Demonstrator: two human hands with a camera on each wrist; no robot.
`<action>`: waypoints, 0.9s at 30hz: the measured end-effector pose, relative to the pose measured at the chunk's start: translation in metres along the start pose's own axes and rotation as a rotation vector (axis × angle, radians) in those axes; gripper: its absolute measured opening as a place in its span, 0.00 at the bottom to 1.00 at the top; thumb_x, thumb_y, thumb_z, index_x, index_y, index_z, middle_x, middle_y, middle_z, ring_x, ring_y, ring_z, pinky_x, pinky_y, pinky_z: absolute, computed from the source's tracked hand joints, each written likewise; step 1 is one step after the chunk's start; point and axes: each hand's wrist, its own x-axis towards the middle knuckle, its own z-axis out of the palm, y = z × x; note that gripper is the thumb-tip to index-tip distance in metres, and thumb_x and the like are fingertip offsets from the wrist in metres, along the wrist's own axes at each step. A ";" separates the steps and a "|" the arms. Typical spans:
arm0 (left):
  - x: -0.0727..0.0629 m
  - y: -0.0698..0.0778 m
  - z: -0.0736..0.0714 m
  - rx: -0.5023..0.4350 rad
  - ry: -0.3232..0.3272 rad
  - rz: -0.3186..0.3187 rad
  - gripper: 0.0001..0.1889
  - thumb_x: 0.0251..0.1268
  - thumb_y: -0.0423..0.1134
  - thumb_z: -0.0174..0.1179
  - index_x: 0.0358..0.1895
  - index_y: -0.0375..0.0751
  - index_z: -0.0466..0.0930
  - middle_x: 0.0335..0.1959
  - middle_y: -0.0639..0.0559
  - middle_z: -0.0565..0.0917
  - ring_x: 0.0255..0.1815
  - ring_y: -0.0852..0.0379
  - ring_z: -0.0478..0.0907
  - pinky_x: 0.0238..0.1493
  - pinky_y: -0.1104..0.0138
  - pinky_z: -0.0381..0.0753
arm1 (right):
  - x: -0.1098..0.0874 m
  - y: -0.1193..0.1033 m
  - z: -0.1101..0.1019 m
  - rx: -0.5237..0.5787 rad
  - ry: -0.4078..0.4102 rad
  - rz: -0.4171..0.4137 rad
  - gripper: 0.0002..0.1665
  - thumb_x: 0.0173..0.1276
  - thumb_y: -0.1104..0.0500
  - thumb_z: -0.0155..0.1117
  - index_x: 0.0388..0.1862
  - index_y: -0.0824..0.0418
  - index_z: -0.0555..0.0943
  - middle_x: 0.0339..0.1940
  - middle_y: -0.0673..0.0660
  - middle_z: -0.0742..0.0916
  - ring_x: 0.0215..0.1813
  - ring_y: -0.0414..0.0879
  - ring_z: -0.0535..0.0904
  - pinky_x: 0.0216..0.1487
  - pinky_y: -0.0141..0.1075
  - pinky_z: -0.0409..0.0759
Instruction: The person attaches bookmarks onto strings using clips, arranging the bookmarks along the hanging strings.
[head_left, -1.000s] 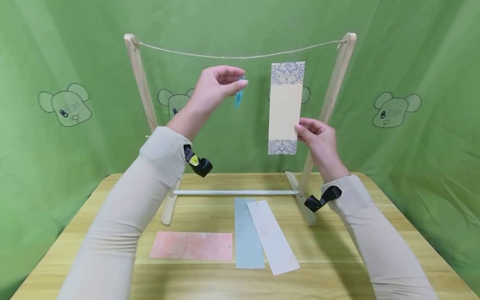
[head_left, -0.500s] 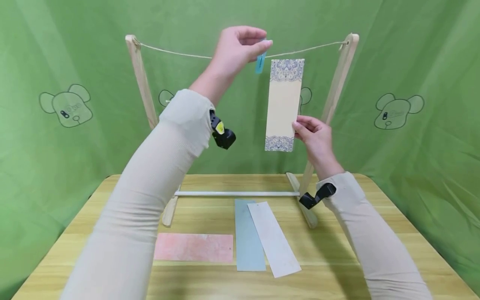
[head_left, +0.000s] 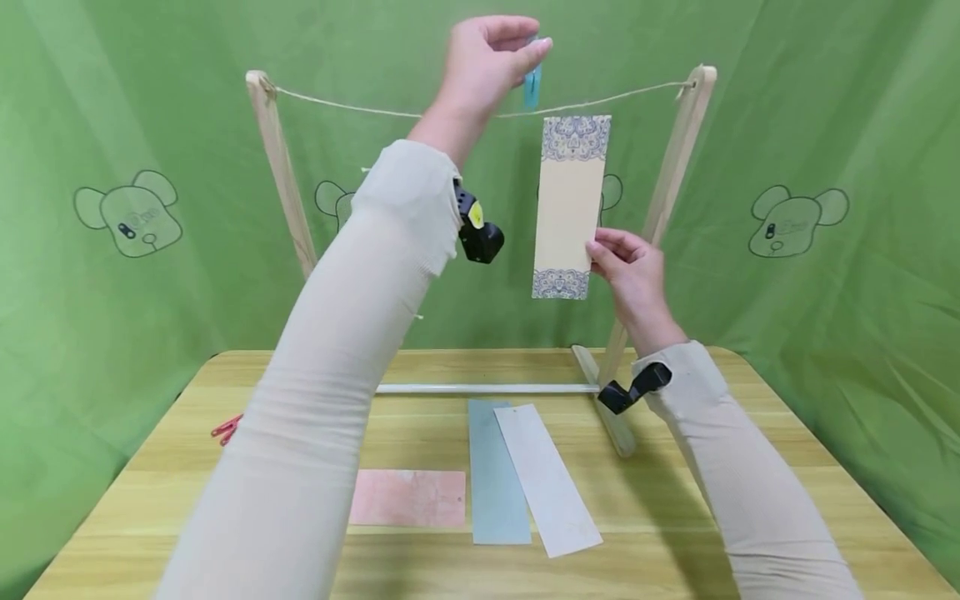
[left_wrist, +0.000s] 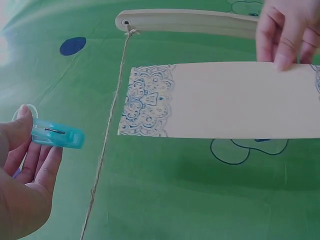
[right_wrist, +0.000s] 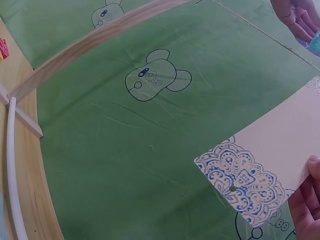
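Higher than before, my left hand point(head_left: 483, 67) pinches a blue clip point(head_left: 532, 89); below it, my right hand point(head_left: 637, 282) pinches a patterned card point(head_left: 570, 208) not yet on the string point(left_wrist: 107, 137).

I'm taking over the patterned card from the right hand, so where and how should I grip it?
I'd pinch the patterned card by its left long edge, below the middle, coming from the left: it is thin and nearly upright, the right hand pinches the opposite edge, and this leaves its top end near the string free.
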 end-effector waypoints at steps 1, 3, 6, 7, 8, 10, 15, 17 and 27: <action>0.002 0.000 0.001 -0.002 0.010 0.002 0.19 0.58 0.33 0.65 0.54 0.41 0.78 0.50 0.54 0.82 0.46 0.65 0.78 0.39 0.82 0.77 | 0.000 0.000 0.000 -0.002 0.000 -0.001 0.11 0.58 0.72 0.65 0.31 0.56 0.85 0.29 0.50 0.86 0.31 0.39 0.80 0.35 0.26 0.82; 0.004 0.000 0.004 -0.002 0.035 0.010 0.19 0.57 0.32 0.66 0.54 0.40 0.79 0.49 0.54 0.83 0.45 0.65 0.79 0.38 0.83 0.77 | 0.002 0.001 -0.001 0.002 -0.003 -0.003 0.12 0.58 0.73 0.65 0.31 0.56 0.85 0.28 0.50 0.86 0.31 0.39 0.81 0.35 0.26 0.82; 0.008 -0.001 0.007 0.018 0.073 0.030 0.18 0.56 0.34 0.67 0.52 0.41 0.80 0.48 0.55 0.83 0.44 0.67 0.79 0.39 0.84 0.76 | 0.002 0.001 -0.001 0.030 -0.017 -0.009 0.12 0.58 0.74 0.65 0.31 0.57 0.85 0.29 0.50 0.86 0.31 0.40 0.81 0.35 0.27 0.83; 0.009 -0.002 0.008 0.030 0.084 0.043 0.18 0.56 0.34 0.67 0.51 0.42 0.81 0.48 0.55 0.84 0.44 0.67 0.79 0.39 0.85 0.76 | 0.002 0.002 -0.001 0.039 -0.019 -0.011 0.12 0.58 0.74 0.64 0.31 0.57 0.85 0.28 0.51 0.86 0.31 0.40 0.81 0.35 0.27 0.83; 0.010 -0.003 0.009 0.041 0.094 0.058 0.17 0.56 0.35 0.67 0.51 0.42 0.81 0.48 0.55 0.84 0.44 0.67 0.79 0.39 0.85 0.75 | 0.002 0.002 -0.002 0.048 -0.022 -0.013 0.12 0.58 0.74 0.64 0.31 0.58 0.84 0.28 0.51 0.86 0.31 0.40 0.81 0.35 0.27 0.83; 0.011 -0.005 0.012 0.068 0.115 0.082 0.17 0.55 0.36 0.68 0.50 0.43 0.82 0.47 0.56 0.84 0.44 0.68 0.79 0.40 0.87 0.74 | 0.001 0.002 -0.002 0.061 -0.024 -0.016 0.12 0.58 0.74 0.64 0.31 0.58 0.84 0.28 0.51 0.86 0.30 0.40 0.81 0.34 0.26 0.83; 0.013 -0.009 0.016 0.112 0.165 0.111 0.15 0.55 0.39 0.68 0.47 0.45 0.83 0.44 0.57 0.85 0.42 0.69 0.79 0.39 0.87 0.73 | 0.000 0.004 -0.002 0.055 -0.021 -0.020 0.12 0.58 0.75 0.64 0.31 0.58 0.84 0.28 0.51 0.86 0.30 0.40 0.80 0.34 0.26 0.82; 0.014 -0.010 0.018 0.111 0.174 0.115 0.14 0.55 0.39 0.67 0.47 0.46 0.83 0.44 0.58 0.85 0.42 0.69 0.79 0.39 0.87 0.73 | 0.000 0.005 -0.003 0.044 -0.017 -0.022 0.12 0.58 0.74 0.64 0.31 0.58 0.84 0.28 0.51 0.86 0.30 0.40 0.81 0.35 0.26 0.82; 0.014 -0.017 0.027 0.079 0.170 0.135 0.12 0.57 0.35 0.65 0.45 0.42 0.83 0.43 0.55 0.86 0.40 0.67 0.80 0.38 0.86 0.74 | -0.003 0.012 -0.009 0.038 -0.014 -0.051 0.12 0.59 0.74 0.64 0.31 0.58 0.84 0.28 0.50 0.86 0.30 0.39 0.80 0.35 0.26 0.82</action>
